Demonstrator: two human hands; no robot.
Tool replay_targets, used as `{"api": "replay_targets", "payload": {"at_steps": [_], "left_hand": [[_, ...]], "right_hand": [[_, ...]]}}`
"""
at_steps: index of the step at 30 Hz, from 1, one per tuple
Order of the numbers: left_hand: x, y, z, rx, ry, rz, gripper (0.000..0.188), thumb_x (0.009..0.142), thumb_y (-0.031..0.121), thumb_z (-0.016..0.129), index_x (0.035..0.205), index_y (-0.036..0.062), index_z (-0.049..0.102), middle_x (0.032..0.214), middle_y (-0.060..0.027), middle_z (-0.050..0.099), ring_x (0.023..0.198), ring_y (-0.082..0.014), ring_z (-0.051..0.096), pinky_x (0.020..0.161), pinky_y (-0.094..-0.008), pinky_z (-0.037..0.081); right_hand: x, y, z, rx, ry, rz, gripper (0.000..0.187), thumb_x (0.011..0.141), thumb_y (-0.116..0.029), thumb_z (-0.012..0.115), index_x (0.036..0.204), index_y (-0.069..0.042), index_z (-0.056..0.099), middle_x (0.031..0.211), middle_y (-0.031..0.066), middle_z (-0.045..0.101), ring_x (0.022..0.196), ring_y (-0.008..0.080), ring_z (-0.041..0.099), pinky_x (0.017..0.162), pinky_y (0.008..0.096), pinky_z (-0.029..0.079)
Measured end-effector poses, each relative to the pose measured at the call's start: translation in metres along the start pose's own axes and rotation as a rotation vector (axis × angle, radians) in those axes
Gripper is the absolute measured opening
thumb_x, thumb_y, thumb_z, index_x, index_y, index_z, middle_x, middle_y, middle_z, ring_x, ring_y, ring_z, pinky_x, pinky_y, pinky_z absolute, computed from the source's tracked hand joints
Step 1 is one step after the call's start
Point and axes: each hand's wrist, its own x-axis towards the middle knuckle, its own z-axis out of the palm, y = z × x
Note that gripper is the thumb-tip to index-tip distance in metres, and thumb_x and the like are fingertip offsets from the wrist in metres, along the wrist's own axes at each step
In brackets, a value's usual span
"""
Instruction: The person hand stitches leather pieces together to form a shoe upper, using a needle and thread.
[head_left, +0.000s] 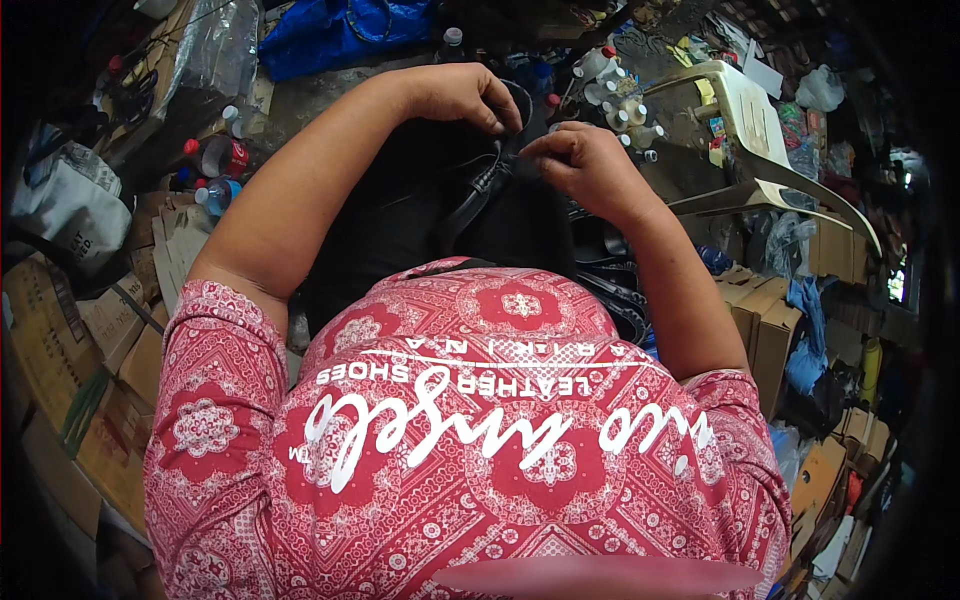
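A black shoe [473, 202] lies across my dark-trousered lap, its braided or laced leather strip running toward my body. Its outline melts into the black cloth, so much of its shape is hard to make out. My left hand [472, 98] curls its fingers over the far end of the shoe, by the greyish inner rim. Close by on the right, my right hand [588, 168] is closed in a pinch beside the shoe. Whatever sits between those fingertips is too small to name.
Several capped bottles [618, 100] stand ahead to the right, near a worn cream plastic chair [745, 115]. More bottles [218, 195] are at the left. A blue bag [325, 38] lies at the far side. Cardboard [765, 310] is stacked at the right; a white bag [75, 215] rests at the left.
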Motion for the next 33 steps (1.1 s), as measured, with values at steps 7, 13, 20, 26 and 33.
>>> {"api": "replay_targets", "payload": {"at_steps": [7,13,20,26,33], "left_hand": [[0.000,-0.002,0.002,-0.023,0.010,-0.013,0.023,0.076,0.009,0.065,0.099,0.0042,0.068,0.094,-0.0065,0.064,0.092,-0.0176,0.059,0.087,-0.0296,0.044],[-0.001,-0.002,0.002,0.081,-0.003,0.055,0.029,0.073,0.010,0.069,0.102,0.0077,0.066,0.097,-0.0067,0.058,0.099,-0.0216,0.052,0.090,-0.0324,0.040],[0.000,-0.001,0.005,0.162,0.004,0.062,0.038,0.068,0.009,0.073,0.104,0.0111,0.065,0.099,-0.0072,0.055,0.099,-0.0233,0.050,0.090,-0.0332,0.039],[0.000,0.003,0.006,0.187,0.018,0.051,0.036,0.068,0.009,0.073,0.103,0.0116,0.066,0.096,-0.0071,0.054,0.096,-0.0230,0.051,0.087,-0.0326,0.040],[0.004,0.000,0.009,0.206,0.066,0.063,0.036,0.064,0.007,0.075,0.099,0.0117,0.067,0.093,-0.0056,0.051,0.093,-0.0226,0.052,0.084,-0.0321,0.041]], "right_hand": [[-0.001,-0.006,0.012,-0.197,0.126,-0.111,0.021,0.070,-0.011,0.064,0.090,-0.010,0.070,0.078,0.0130,0.062,0.074,0.0287,0.062,0.071,0.0351,0.049],[-0.004,0.012,0.013,0.025,0.081,-0.049,0.020,0.077,-0.008,0.064,0.096,-0.013,0.069,0.083,0.0091,0.060,0.078,0.0232,0.059,0.073,0.0309,0.047],[0.000,0.042,0.013,0.442,-0.173,0.077,0.028,0.084,-0.002,0.057,0.108,-0.011,0.066,0.089,-0.0006,0.056,0.085,0.0101,0.052,0.079,0.0239,0.041],[0.002,0.056,0.011,0.474,-0.212,0.045,0.030,0.082,-0.004,0.060,0.109,-0.015,0.067,0.083,0.0006,0.054,0.085,0.0131,0.051,0.081,0.0247,0.040],[0.005,0.037,0.024,0.523,-0.103,0.079,0.022,0.080,-0.001,0.061,0.101,-0.007,0.067,0.087,0.0004,0.058,0.085,0.0109,0.054,0.078,0.0238,0.042]]}}
